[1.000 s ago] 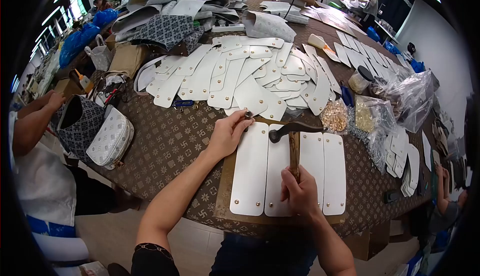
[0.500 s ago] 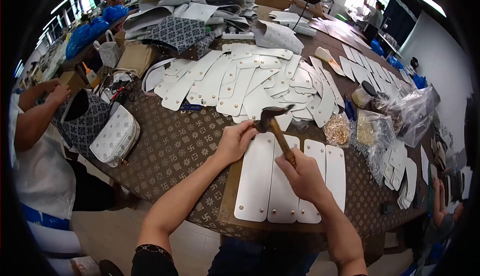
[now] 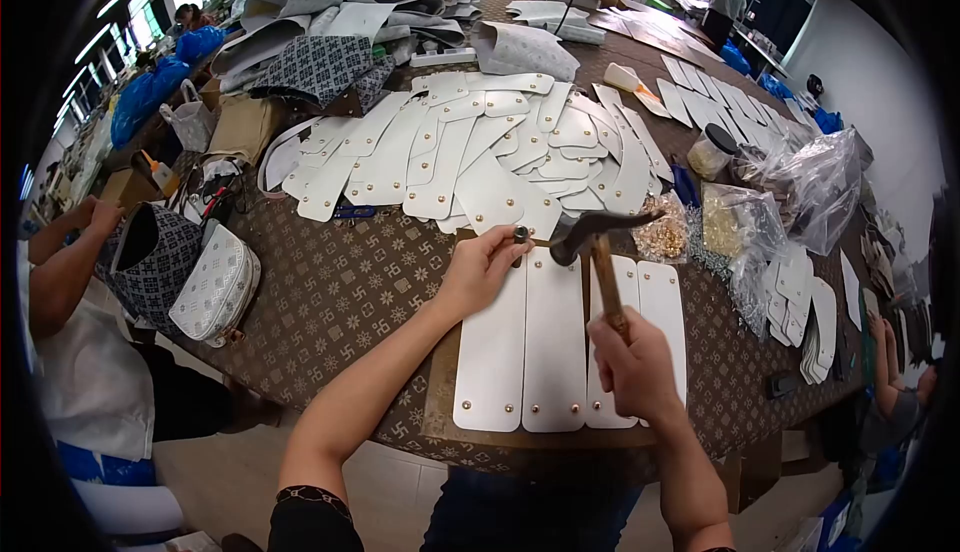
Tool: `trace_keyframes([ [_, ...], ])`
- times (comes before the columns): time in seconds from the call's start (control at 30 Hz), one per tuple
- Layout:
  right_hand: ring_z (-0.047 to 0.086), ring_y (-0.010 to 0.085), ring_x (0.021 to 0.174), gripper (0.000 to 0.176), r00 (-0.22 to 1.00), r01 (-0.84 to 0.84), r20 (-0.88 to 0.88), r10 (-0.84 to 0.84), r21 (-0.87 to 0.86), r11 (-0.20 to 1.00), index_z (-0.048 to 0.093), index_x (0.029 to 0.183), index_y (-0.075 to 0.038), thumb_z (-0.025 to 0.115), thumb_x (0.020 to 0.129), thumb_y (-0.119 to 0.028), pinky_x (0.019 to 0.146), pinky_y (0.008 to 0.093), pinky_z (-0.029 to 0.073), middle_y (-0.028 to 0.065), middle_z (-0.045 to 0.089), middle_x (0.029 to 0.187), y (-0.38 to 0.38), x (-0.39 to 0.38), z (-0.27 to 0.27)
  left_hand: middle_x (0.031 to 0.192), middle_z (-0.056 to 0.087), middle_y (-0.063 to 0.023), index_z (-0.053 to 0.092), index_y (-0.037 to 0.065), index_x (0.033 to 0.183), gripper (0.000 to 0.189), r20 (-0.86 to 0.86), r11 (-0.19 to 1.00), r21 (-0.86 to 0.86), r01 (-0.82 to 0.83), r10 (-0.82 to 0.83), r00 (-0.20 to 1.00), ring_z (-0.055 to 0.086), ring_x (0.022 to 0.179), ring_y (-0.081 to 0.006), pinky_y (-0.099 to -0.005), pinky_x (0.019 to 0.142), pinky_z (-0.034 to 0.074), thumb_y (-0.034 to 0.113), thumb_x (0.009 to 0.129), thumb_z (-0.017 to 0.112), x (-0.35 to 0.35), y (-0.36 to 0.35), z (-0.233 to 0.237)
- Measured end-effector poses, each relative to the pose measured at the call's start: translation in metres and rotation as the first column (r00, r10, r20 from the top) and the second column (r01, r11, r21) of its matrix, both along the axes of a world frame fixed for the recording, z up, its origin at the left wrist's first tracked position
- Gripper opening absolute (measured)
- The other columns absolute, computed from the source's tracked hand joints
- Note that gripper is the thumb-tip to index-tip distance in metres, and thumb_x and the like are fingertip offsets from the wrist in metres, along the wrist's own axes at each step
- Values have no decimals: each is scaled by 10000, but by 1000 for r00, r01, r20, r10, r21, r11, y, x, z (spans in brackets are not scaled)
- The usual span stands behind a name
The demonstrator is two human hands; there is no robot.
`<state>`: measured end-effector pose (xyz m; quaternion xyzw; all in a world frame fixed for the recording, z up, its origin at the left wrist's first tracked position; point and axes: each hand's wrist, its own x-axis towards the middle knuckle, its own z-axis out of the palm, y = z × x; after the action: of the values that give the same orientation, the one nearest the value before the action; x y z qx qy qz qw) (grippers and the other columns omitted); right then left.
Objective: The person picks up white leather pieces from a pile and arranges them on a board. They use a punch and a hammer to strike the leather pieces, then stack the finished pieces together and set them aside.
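My right hand (image 3: 636, 360) is closed round the wooden handle of a hammer (image 3: 608, 287), whose dark head is raised above the white panels. Between the thumb and fingers of my left hand (image 3: 478, 270) is a short metal punch (image 3: 521, 234), held upright at the top edge of the leftmost panels. Several long white panels (image 3: 490, 342) with rounded corners and brass-coloured rivets lie side by side on a brown board (image 3: 440, 397). My right hand and the hammer cover part of the panels on the right.
Beyond the board spreads a heap of white riveted pieces (image 3: 430, 157). Bags of small metal rivets (image 3: 660, 230) lie to the right, near a lidded jar (image 3: 710, 152). A white case (image 3: 215, 287) and a patterned bag (image 3: 155, 252) are on the left, beside another person's arms (image 3: 70, 262).
The hammer head has swung right, away from the punch, and my right hand has shifted right and down. My left hand stays at the panels' top edge. The camera view has shifted slightly.
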<state>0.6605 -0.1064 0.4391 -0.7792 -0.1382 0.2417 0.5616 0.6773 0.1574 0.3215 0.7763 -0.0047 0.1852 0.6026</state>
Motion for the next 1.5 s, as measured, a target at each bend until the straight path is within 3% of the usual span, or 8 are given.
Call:
trace_keyframes([
  [0.2,535,107,498,226,936,-92,275,-220,794,601,567,970,-9,616,1072,-205,459,284,399,51,586,656,35,9,51,1060,777,-79,666,-58,1230,204,48,999,-32,12,-10,999,688,992,-86,-252,898,551,39,1062,603,0,0,-4],
  [0.27,609,210,568,267,868,-57,494,53,-8,998,566,955,11,633,1059,-225,529,377,447,141,608,671,41,24,24,974,798,-145,662,-81,1203,222,145,999,24,-37,33,989,733,869,-106,-260,769,566,58,1030,662,3,-2,-7],
  [0.3,630,277,633,299,865,-212,345,365,-409,888,577,961,22,642,1050,-256,600,430,468,186,610,690,40,40,9,974,798,-145,662,-81,1203,222,149,999,19,-38,34,988,733,869,-106,-260,769,566,58,1030,662,0,-5,-8],
  [0.53,467,40,482,250,991,80,94,-91,118,990,574,943,-42,600,1087,-244,443,248,382,-33,529,646,-4,8,10,1023,751,-50,662,-67,1187,176,77,997,-65,36,-31,997,653,931,-72,-237,858,535,31,1064,583,4,-8,4],
  [0.83,480,39,488,225,996,24,80,-26,31,999,592,998,-17,608,1077,-227,445,233,376,-17,540,642,-26,7,38,1036,768,-48,671,-60,1179,180,-15,997,-30,75,-76,997,654,911,-61,-230,836,537,62,1061,613,18,-23,3],
  [1.03,387,58,417,185,874,-34,376,-306,678,735,560,954,-29,544,1072,-170,380,253,308,-24,466,592,18,14,44,1001,778,-52,672,-53,1187,182,24,998,-47,50,-49,998,662,868,-65,-236,805,546,65,1060,616,18,-26,4],
  [1.13,626,195,626,326,911,-126,322,257,-375,919,565,940,27,597,1072,-269,588,427,473,184,640,695,12,40,2,997,788,-119,668,-70,1231,239,33,999,37,28,-29,999,700,864,-101,-256,775,548,73,1041,649,10,-28,3],
  [1.5,453,72,448,205,976,217,9,-219,126,968,564,985,-40,567,1091,-216,411,249,357,-10,501,615,-41,15,-4,1078,794,-106,650,-57,1247,256,79,973,-153,174,-164,983,725,974,-106,-248,849,552,116,1059,650,46,-59,6],
])
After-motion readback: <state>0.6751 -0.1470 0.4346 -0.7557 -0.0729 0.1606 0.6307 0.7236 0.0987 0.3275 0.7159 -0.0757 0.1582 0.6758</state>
